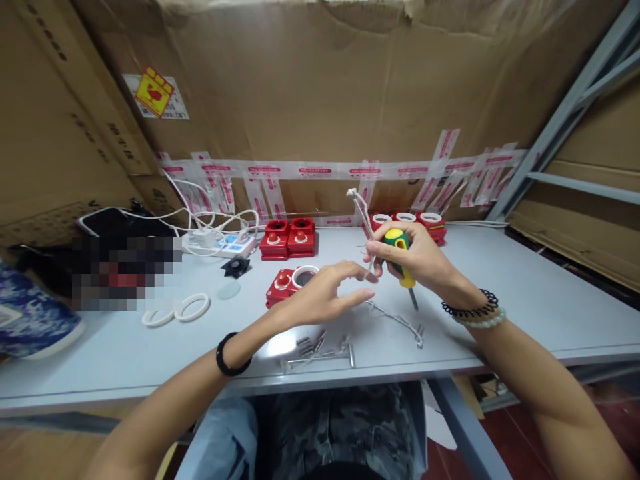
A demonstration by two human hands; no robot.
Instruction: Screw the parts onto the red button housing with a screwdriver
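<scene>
Cardboard (320, 87) is covering the back wall, and strips of red-and-white tape (315, 171) are running along its foot. A yellow label (155, 93) is sticking to a box (60, 120) at the left. A grey table (525, 287) is filling the middle, with light glaring off it near the front edge. A grey metal rack (565, 113) is rising at the right, holding more cardboard. Red floor (520, 453) is showing beneath.

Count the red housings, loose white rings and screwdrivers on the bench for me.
Red housings: 6 (two back left, one centre, three back right)
Loose white rings: 2
Screwdriver: 1, held in the right hand
Total: 9
</scene>
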